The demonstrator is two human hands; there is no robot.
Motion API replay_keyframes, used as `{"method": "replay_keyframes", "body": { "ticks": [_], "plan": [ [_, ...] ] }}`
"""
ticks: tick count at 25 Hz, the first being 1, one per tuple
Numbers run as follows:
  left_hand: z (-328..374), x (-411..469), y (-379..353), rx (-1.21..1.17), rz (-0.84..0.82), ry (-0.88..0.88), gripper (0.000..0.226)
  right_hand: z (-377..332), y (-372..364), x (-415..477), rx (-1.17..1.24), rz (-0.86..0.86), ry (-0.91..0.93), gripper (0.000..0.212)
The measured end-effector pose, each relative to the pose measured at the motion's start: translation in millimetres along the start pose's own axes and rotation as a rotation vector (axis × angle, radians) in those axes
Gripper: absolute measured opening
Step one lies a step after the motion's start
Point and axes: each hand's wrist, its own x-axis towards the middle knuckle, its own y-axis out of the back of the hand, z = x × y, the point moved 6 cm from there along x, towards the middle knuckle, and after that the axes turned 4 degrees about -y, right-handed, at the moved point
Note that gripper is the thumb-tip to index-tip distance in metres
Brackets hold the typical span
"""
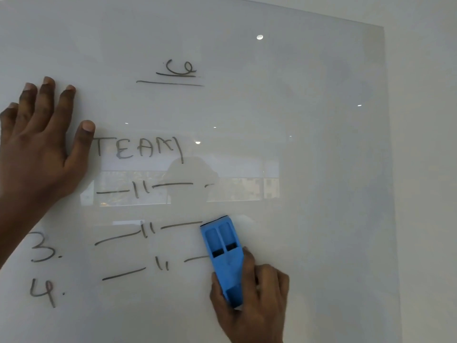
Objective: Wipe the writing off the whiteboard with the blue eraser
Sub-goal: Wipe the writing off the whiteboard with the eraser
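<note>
A glossy whiteboard (309, 144) fills the view. Black writing (141, 151) covers its left and middle: a curl over two underlines at the top, the word TEAM, rows of dashes with ditto marks, and the numbers 3 and 4 at lower left. My right hand (257, 300) grips the lower end of the blue eraser (223, 253) and holds it against the board at the right ends of the two lowest dash rows. My left hand (37, 144) presses flat on the board at the left, fingers spread, beside TEAM.
The board's right edge (390, 169) runs down beside a plain white wall (427, 169). The right half of the board bears no writing, only faint smears. A window and a person's silhouette reflect in the middle of the board.
</note>
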Motion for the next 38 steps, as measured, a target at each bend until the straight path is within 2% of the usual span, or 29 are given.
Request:
{"method": "replay_keyframes", "body": {
  "ticks": [2,3,6,8,10,13,15,17,20,22,24,26,28,31,33,36,38],
  "plan": [
    [9,0,6,0.023,-0.009,-0.016,0.067,16,3,10,-0.040,0.008,0.027,0.062],
    [13,0,9,0.046,-0.009,-0.022,0.069,34,7,20,-0.067,0.052,-0.042,0.063],
    [25,-2,17,0.104,-0.014,-0.020,0.071,87,17,59,-0.058,0.179,-0.451,0.064],
    [29,-1,19,0.121,-0.021,0.001,0.071,87,12,78,0.007,0.210,-0.608,0.063],
    [31,-2,20,0.125,-0.024,0.002,0.071,58,3,89,0.051,0.199,-0.497,0.062],
    [29,-2,19,0.129,-0.022,-0.003,0.072,2,-13,92,0.091,0.062,-0.113,0.060],
    [27,-2,19,0.121,-0.018,-0.009,0.072,-4,-16,104,0.053,0.023,0.032,0.058],
    [26,-2,20,0.129,-0.021,-0.009,0.073,23,-11,125,0.000,0.097,-0.053,0.058],
    [30,0,22,0.178,-0.021,-0.008,0.071,83,0,156,0.034,0.251,-0.494,0.056],
    [33,-1,23,0.208,-0.011,-0.018,0.070,89,-2,162,0.075,0.267,-0.627,0.057],
    [34,-1,24,0.211,-0.004,-0.018,0.069,64,-9,159,0.108,0.232,-0.503,0.057],
    [34,0,24,0.207,-0.006,-0.009,0.069,26,-16,146,0.163,0.118,-0.296,0.057],
    [35,0,24,0.206,-0.014,-0.011,0.069,5,-21,138,0.214,-0.003,-0.182,0.057],
    [40,0,29,0.164,-0.031,-0.014,0.070,11,-19,147,0.387,-0.033,-0.241,0.046],
    [44,3,36,0.085,-0.018,0.033,0.069,21,-12,155,0.458,0.044,-0.337,0.038],
    [57,14,55,0.007,0.026,0.106,0.066,23,-6,159,0.443,0.114,-0.415,0.041],
    [77,17,67,-0.015,0.102,0.141,0.055,13,-7,157,0.417,0.098,-0.385,0.045]
  ]
}}
